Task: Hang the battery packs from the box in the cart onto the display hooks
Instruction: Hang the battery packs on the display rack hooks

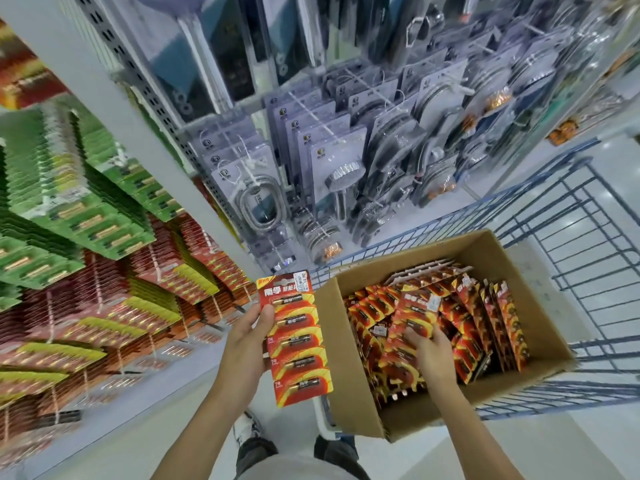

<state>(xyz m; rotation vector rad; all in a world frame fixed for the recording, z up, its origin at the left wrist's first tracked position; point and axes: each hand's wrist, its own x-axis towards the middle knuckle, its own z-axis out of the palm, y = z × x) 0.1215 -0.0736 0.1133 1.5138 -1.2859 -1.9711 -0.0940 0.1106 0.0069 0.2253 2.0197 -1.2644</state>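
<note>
Battery pack strip: a long red-and-orange card with five single cells blistered one below another and a price sticker at its top corner. My left hand pinches it upright by its left edge, just left of the cardboard box. My right hand is down in the box on the loose heap of matching packs, fingers curled over one; I cannot tell whether it has a grip. The box sits in the blue wire cart.

I judge the step is gathering strips to hang. I would lift one strip cleanly, keep each card's top clear, then slide it squarely onto the red rows of hanging packs at left.
</note>
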